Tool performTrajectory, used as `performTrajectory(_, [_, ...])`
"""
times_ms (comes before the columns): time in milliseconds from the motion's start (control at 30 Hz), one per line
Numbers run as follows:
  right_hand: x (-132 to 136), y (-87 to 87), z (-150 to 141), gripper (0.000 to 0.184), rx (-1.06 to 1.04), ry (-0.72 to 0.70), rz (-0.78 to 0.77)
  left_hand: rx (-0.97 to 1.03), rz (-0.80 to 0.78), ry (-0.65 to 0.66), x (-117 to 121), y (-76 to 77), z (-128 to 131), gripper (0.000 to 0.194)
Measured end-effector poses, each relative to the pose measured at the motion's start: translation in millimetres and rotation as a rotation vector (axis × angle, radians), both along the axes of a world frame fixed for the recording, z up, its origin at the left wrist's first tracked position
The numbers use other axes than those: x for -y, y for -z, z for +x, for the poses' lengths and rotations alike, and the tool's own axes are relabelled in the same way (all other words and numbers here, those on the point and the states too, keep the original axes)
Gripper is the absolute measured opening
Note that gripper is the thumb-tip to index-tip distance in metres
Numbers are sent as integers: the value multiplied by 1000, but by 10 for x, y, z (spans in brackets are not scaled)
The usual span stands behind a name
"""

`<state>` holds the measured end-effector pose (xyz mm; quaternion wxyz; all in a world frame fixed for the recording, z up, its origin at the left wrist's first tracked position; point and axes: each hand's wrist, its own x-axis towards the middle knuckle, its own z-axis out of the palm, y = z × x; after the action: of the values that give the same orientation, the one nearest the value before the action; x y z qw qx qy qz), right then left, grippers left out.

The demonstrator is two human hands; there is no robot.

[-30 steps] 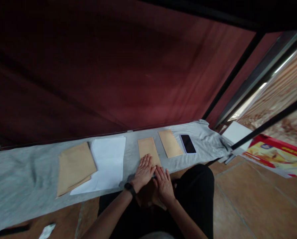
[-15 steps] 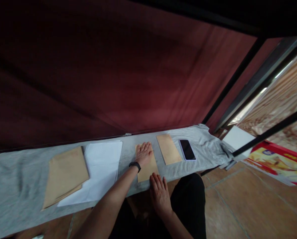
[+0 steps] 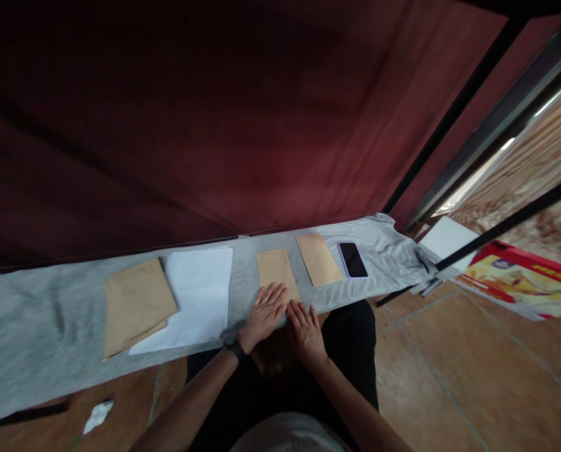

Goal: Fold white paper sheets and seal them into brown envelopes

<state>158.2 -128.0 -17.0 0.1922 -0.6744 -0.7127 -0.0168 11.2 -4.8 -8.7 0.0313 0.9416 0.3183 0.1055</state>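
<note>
Head view: on the counter (image 3: 243,279), the middle brown envelope (image 3: 272,267) is laid with its long axis running forward, its near part covered by the left hand (image 3: 263,317), its near edge met by the right hand (image 3: 307,334); fingers (image 3: 275,294) are extended, nothing gripped.

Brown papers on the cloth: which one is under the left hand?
The middle brown paper, between the white sheets and the paper beside the phone; the left hand touches no other.

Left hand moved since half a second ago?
Yes: the left hand moved toward the near edge of the grey cloth. Its fingertips were about level with the phone's top edge in the picture; now they're below its bottom edge.
</note>
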Motion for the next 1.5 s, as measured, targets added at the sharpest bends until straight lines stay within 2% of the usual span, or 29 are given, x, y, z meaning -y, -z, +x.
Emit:
performTrajectory(100, [9,-3,24,54,6,-3,-12,13,35,52,268,-15,-223,52])
performTrajectory(233, [26,-20,58,50,3,24,-17,6,36,47,431,-53,-352,54])
performTrajectory(500, [122,-88,216,46,7,103,4,8,59,0,523,-78,-359,54])
performTrajectory(667, [44,-92,30,49,-12,76,35,9,69,-77,595,-88,-222,51])
performTrajectory(833, [-53,-61,-101,48,-11,1,27,4,124,-71,598,-29,-183,49])
performTrajectory(1100, [-7,2,96,51,-8,82,97,72,267,-27,475,161,-244,48])
performTrajectory(1300, [-65,-28,-23,48,-61,139,128,29,257,-61,529,107,-129,48])
performTrajectory(1500, [-152,-18,-172,49,-72,63,104,36,268,-77,526,97,-116,52])
